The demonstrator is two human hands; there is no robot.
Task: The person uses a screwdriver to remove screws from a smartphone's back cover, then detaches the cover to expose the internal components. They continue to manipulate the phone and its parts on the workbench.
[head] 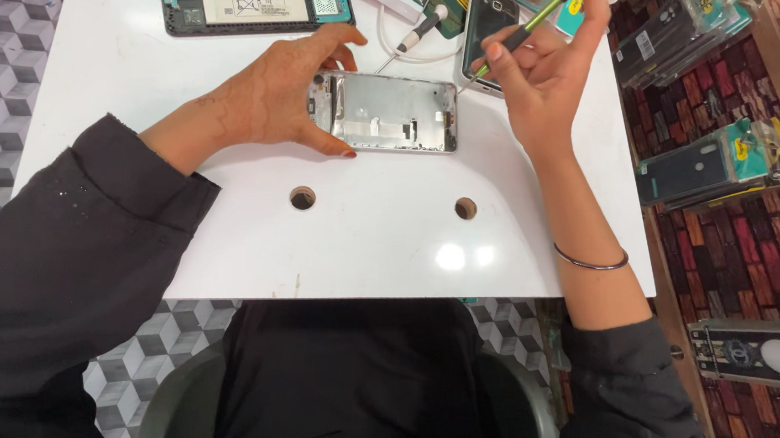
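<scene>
L hand [276, 99] fingers clamp silver phone frame [384, 111] flat on white surface [382, 238], approx centre. R hand [539, 67], at frame's 3 o'clock, fingers pinch green screwdriver [523, 31], tip by frame's corner.

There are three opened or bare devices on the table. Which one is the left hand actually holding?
The silver phone frame nearest the table's front edge: the left hand has it by its left end. The tablet and dark phone lie untouched further back.

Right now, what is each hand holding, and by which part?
Left hand grips the opened phone frame by its left end; right hand pinches a thin screwdriver mid-shaft.
</scene>
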